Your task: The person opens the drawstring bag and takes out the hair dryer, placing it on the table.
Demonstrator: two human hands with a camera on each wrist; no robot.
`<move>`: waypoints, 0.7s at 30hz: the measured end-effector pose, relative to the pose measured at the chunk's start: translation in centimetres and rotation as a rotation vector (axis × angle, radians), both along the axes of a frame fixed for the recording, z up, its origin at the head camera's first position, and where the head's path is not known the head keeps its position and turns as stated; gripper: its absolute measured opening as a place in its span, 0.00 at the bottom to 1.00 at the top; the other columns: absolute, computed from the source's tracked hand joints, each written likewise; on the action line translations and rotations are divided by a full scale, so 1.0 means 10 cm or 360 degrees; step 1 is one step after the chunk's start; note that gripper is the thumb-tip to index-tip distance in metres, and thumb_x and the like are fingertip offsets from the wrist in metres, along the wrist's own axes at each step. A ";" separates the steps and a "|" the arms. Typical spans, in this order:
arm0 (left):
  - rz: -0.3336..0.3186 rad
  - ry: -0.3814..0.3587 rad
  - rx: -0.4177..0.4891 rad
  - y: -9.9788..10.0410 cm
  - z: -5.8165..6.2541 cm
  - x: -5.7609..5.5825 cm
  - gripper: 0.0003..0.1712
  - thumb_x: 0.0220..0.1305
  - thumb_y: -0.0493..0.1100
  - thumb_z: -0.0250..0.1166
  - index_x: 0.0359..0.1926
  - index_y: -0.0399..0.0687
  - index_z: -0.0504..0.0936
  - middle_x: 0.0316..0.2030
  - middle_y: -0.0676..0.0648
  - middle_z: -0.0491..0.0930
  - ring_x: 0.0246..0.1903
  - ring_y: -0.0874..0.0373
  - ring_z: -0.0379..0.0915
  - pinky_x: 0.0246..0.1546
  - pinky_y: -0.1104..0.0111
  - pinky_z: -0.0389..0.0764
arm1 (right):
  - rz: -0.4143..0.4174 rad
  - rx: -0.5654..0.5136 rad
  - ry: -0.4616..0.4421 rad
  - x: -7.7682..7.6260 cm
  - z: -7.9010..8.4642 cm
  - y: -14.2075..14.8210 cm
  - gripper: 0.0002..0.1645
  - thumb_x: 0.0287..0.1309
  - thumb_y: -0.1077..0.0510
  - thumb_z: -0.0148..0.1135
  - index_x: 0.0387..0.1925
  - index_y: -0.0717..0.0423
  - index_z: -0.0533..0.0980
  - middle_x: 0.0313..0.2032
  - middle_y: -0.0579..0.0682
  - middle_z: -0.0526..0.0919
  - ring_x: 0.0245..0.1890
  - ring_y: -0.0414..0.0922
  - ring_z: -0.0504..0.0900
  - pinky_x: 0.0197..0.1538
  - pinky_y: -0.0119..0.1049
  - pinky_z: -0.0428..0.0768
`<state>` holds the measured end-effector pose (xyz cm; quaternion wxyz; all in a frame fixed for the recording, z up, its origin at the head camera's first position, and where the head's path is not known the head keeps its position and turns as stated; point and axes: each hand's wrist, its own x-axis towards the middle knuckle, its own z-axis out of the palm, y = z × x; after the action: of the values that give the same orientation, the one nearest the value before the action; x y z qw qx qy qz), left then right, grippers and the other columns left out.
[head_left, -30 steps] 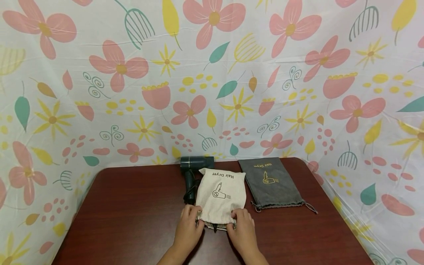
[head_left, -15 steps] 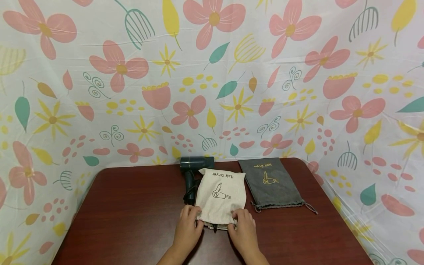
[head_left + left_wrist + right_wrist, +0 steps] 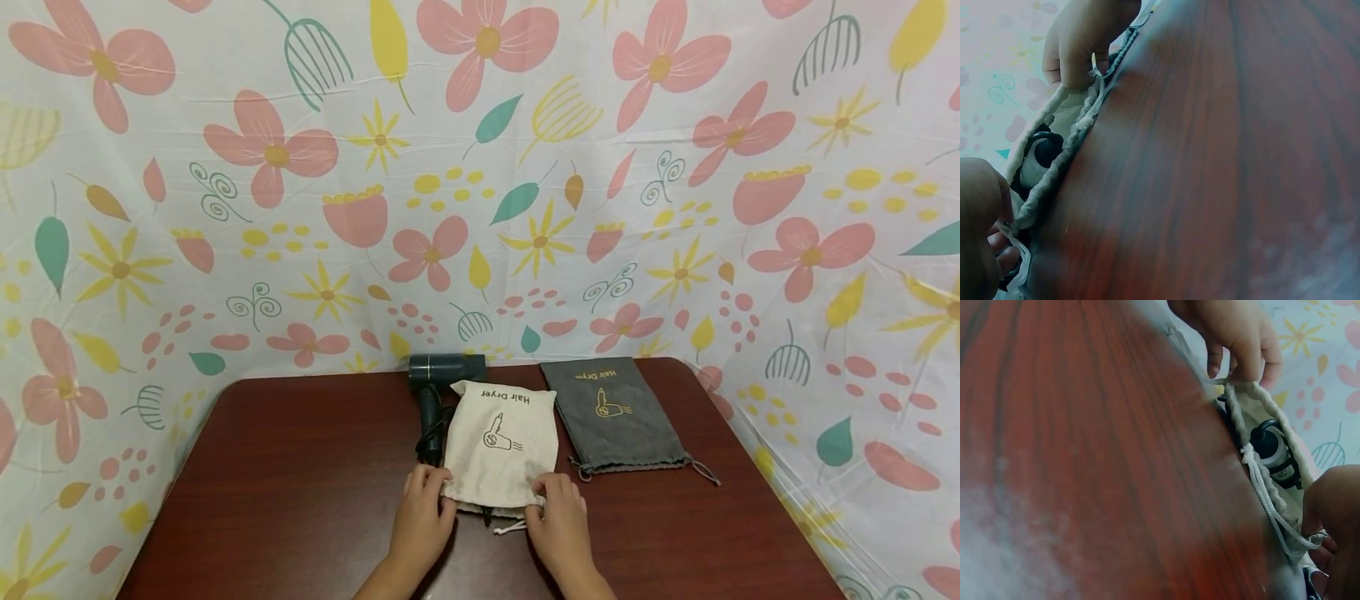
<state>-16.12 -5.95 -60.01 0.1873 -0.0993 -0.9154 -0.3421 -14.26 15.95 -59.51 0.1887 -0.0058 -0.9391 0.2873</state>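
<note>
A cream drawstring bag [image 3: 501, 450], printed with "Hair Dryer" and a dryer outline, lies mouth towards me. My left hand [image 3: 422, 510] pinches the left corner of its mouth, and my right hand [image 3: 558, 518] pinches the right corner. Between them the mouth gapes. Inside, the right wrist view shows the end of a pale handle with a black cord [image 3: 1266, 442]; the rest of that object is hidden by the cloth. A white drawstring [image 3: 512, 527] trails from the mouth beside my right hand.
Behind the bag's left side lies a dark hair dryer [image 3: 431, 400] with its cord wrapped round the handle. To the right is a flat grey drawstring bag [image 3: 622, 425]. All rest on a brown wooden table [image 3: 300, 483], backed by a flowered cloth [image 3: 480, 183].
My right hand has shifted slightly to the right, and the bag's mouth is stretched a little wider. The white drawstring has come into view below it. My left hand has barely moved.
</note>
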 end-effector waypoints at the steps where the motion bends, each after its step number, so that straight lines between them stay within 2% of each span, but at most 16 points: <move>1: -0.0002 0.0004 0.0001 0.00 0.00 0.00 0.18 0.52 0.31 0.65 0.44 0.52 0.81 0.42 0.52 0.73 0.44 0.58 0.70 0.38 0.65 0.75 | -0.0001 -0.0005 -0.0006 0.00 0.00 0.00 0.17 0.43 0.69 0.66 0.36 0.50 0.74 0.36 0.47 0.75 0.36 0.43 0.70 0.40 0.41 0.65; 10: -0.0018 -0.0041 -0.0008 -0.01 0.01 0.01 0.16 0.51 0.33 0.68 0.40 0.55 0.79 0.42 0.53 0.72 0.44 0.59 0.70 0.38 0.65 0.76 | 0.0002 0.0007 -0.0149 0.00 -0.02 0.05 0.20 0.45 0.64 0.74 0.37 0.50 0.73 0.37 0.48 0.74 0.38 0.44 0.70 0.42 0.44 0.66; 21: -0.0033 -0.0109 -0.0033 -0.02 0.00 0.00 0.15 0.55 0.33 0.68 0.40 0.56 0.79 0.43 0.54 0.71 0.45 0.58 0.71 0.40 0.63 0.77 | 0.0003 0.0027 -0.0117 0.01 -0.01 0.08 0.20 0.42 0.66 0.75 0.36 0.52 0.74 0.37 0.49 0.75 0.37 0.45 0.71 0.42 0.44 0.67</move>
<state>-16.16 -6.17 -60.00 0.1512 -0.0990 -0.9237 -0.3378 -14.20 16.76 -59.57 0.1540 -0.0137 -0.9477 0.2791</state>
